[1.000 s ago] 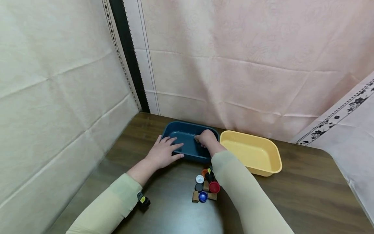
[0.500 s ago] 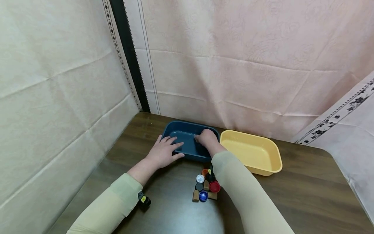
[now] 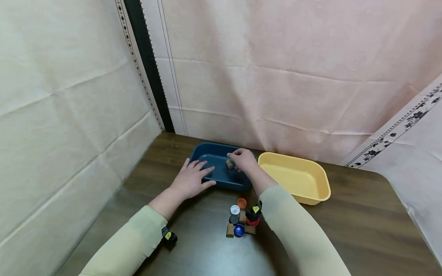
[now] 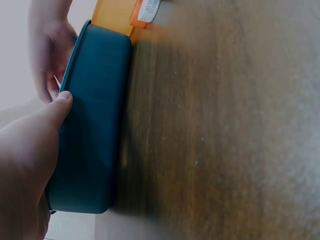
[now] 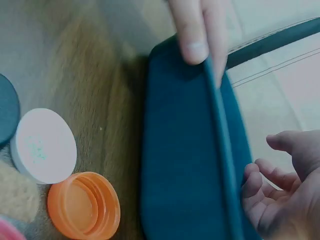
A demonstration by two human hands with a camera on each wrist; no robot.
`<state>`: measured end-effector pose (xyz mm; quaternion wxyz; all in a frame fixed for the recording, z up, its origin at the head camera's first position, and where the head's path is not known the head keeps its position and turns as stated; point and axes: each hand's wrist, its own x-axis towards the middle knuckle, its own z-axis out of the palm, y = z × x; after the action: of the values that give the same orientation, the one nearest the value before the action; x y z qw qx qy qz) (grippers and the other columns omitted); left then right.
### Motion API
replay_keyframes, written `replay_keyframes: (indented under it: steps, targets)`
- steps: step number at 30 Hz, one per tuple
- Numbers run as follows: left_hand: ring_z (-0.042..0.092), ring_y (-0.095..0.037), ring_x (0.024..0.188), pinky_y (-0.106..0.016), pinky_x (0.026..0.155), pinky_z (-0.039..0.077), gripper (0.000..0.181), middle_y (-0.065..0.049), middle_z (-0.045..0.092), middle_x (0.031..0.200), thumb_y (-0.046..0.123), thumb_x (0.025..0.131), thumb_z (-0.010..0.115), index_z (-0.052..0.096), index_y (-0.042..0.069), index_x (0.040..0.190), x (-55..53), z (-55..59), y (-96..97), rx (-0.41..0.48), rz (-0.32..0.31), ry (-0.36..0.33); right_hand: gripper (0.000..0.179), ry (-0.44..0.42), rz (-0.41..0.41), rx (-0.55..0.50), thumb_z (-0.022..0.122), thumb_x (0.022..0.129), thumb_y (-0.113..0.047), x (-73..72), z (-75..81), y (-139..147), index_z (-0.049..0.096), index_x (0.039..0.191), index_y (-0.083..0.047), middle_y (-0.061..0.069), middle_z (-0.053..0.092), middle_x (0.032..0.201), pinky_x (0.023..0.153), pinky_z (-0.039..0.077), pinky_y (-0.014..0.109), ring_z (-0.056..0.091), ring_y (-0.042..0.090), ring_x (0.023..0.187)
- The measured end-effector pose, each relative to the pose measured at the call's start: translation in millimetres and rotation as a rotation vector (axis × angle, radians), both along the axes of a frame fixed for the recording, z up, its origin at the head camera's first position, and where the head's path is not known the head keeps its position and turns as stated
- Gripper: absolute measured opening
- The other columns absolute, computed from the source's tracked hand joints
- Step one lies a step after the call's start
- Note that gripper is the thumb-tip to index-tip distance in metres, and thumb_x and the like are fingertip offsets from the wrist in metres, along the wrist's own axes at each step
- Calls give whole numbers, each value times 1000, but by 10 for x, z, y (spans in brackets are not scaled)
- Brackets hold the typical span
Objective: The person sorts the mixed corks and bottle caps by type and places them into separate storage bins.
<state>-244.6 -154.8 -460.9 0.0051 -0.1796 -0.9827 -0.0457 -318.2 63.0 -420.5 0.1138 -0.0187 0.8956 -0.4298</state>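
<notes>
A dark blue plastic tray point(image 3: 229, 185) stands at the back of the wooden table. My left hand point(image 3: 191, 180) rests spread over its left end, with straight fingers over the inside and the thumb at the near rim, as the left wrist view also shows. Inside the tray lies a short brown cork point(image 3: 229, 164). My right hand point(image 3: 243, 159) hovers just above and beside that cork, thumb and fingers parted. In the right wrist view the tray's wall point(image 5: 180, 150) hides the cork, and the right hand's fingers point(image 5: 280, 175) are loosely bent around nothing.
A yellow tray point(image 3: 293, 174) stands right of the blue one. In front lie an orange cap point(image 3: 241, 203), a white cap point(image 3: 235, 209), a dark grey cap point(image 3: 234, 219), a blue cap point(image 3: 239, 230), a partly hidden red cap point(image 3: 254, 223) and several corks point(image 3: 230, 230). Cloth hangs behind.
My right hand has parted its fingers and drawn slightly up from the tray floor; the cork, hidden before, now shows in the tray. The left hand stays in place.
</notes>
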Motion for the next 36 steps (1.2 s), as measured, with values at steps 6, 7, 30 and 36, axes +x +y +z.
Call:
replay_keyframes:
  steps: [6, 7, 30, 36]
  targets:
    - [30, -34, 145, -61, 118, 9, 69, -6, 38, 157, 71, 95, 39, 43, 32, 151, -6, -6, -5, -1, -5, 12, 33, -30, -40, -189, 63, 97, -41, 236, 195, 190, 65, 112, -12, 17, 64, 105, 66, 53, 30, 60, 25, 75]
    - [31, -35, 145, -62, 117, 10, 69, -7, 38, 157, 71, 95, 40, 44, 31, 151, -4, 2, -2, 2, -8, 14, 33, -38, -45, -215, 63, 97, -42, 286, 223, 229, 64, 113, -12, 16, 63, 104, 65, 53, 29, 60, 25, 75]
    - [30, -36, 145, -61, 118, 6, 69, -8, 37, 157, 70, 95, 41, 43, 30, 151, -6, -24, 10, 18, 0, 2, 16, -80, -66, -181, 68, 95, -26, 1473, -237, 1106, 69, 103, -13, 19, 62, 87, 57, 51, 32, 57, 24, 63]
    - [30, -37, 145, -62, 118, 6, 70, -9, 37, 157, 70, 95, 42, 43, 30, 151, -8, -10, 12, 28, -1, -4, 16, -56, 8, -156, 69, 94, -26, 1559, -276, 1119, 70, 103, -12, 15, 62, 83, 56, 52, 34, 58, 23, 62]
